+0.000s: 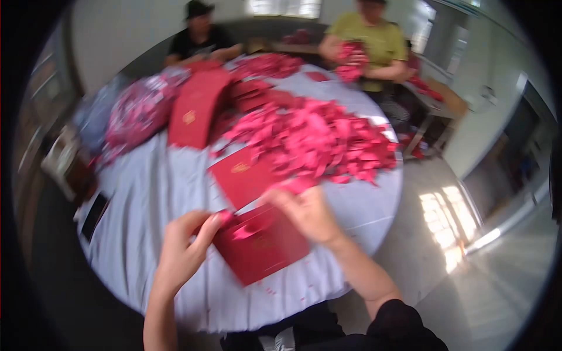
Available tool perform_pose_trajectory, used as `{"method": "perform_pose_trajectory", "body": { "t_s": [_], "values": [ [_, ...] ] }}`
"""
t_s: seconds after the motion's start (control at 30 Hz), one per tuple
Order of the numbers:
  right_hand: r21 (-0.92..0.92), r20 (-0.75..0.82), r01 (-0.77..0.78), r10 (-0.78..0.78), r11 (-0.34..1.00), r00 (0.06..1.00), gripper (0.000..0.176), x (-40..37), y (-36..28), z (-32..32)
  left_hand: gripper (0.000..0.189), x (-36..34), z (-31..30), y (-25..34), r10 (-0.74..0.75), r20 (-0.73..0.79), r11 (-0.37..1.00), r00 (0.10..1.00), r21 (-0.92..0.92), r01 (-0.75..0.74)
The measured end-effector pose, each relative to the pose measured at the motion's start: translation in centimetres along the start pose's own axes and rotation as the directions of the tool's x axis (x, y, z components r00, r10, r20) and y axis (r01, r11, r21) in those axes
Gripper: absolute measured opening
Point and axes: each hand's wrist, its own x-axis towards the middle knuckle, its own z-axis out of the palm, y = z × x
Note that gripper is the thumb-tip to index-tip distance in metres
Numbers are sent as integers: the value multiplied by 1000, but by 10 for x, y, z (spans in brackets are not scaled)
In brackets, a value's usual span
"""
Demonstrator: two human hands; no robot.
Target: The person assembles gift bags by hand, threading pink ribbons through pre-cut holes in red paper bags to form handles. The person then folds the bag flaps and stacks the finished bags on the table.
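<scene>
Near the front of the table lies a red folder with a faint gold emblem, tilted slightly. Over its upper part runs a glossy pink ribbon, looped and blurred. My left hand pinches the ribbon's left end between thumb and fingers at the folder's left edge. At the folder's top right, my right hand has its fingers drawn together, with a pink ribbon strip across them; motion blurs the exact grip. Just beyond is another red folder with a gold emblem, partly under the ribbon pile.
A large heap of pink ribbons spreads over the white-covered table. Stacked red folders and a filled plastic bag stand at the left. A phone lies at the left edge. Two people work across the table.
</scene>
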Motion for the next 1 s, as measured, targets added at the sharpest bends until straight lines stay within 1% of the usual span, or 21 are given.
{"method": "perform_pose_trajectory", "body": {
  "t_s": [0.03,0.07,0.1,0.13,0.2,0.23,0.27,0.3,0.37,0.43,0.47,0.53,0.63,0.73,0.77,0.8,0.87,0.9,0.93,0.97,1.0],
  "values": [
    [-5,3,-73,73,997,997,18,0,-2,1,27,3,4,1,48,-15,999,999,13,-48],
    [-48,-25,-28,27,998,999,19,0,1,1,24,7,3,-1,37,5,999,999,-6,-37],
    [6,18,3,-3,1000,1000,21,3,17,-1,22,12,6,-6,20,33,983,999,-181,-14],
    [27,12,-8,7,1000,1000,20,4,20,-1,25,13,6,-11,20,26,967,999,-254,-13],
    [-86,3,45,-45,995,999,17,4,15,-3,33,20,5,-33,72,48,949,996,-309,-53],
    [-86,-20,111,-113,990,993,17,7,32,-1,33,25,2,-43,16,88,909,996,-416,22],
    [-99,-36,110,-114,989,993,18,6,34,1,25,23,6,-35,14,46,879,999,-476,9],
    [-150,-44,106,-114,983,993,19,6,33,1,16,23,8,-28,-18,83,845,996,-532,59],
    [-194,-53,117,-129,974,990,20,2,32,4,20,22,14,-13,64,24,945,998,-322,-53],
    [-303,-63,215,-244,929,968,19,2,47,8,22,19,18,-6,95,-32,976,995,-195,-100],
    [-290,-64,271,-301,918,951,16,0,55,11,21,23,19,-17,132,-63,979,989,-150,-140],
    [-291,-36,278,-301,915,953,14,-4,57,16,18,33,18,-44,185,-116,979,976,-69,-194],
    [-333,-12,315,-338,889,941,12,-9,52,20,14,40,20,-59,86,-208,990,974,-92,-107],
    [-337,-32,354,-387,872,922,11,-11,54,24,14,42,21,-58,38,-207,996,977,-70,-54],
    [-340,-39,367,-403,866,914,11,-11,54,27,13,39,16,-55,-20,-182,997,983,71,33],
    [-298,-28,354,-379,886,925,12,-10,57,26,13,47,7,-81,-27,-188,996,982,75,42],
    [-299,-7,331,-349,895,937,12,-9,62,26,33,71,-7,-161,-110,-77,908,991,-412,69],
    [-283,-45,215,-237,935,971,13,-12,60,26,45,62,14,-140,-234,-160,813,959,-573,102],
    [-225,-70,248,-270,942,960,17,-13,62,27,52,57,15,-130,-298,-135,770,945,-619,154],
    [-155,-62,251,-263,955,963,19,-12,61,25,49,47,21,-98,-311,-140,812,940,-553,186],
    [-144,-19,123,-127,982,992,21,-14,55,21,45,44,17,-98,-277,-103,834,955,-519,186]
  ]
}}
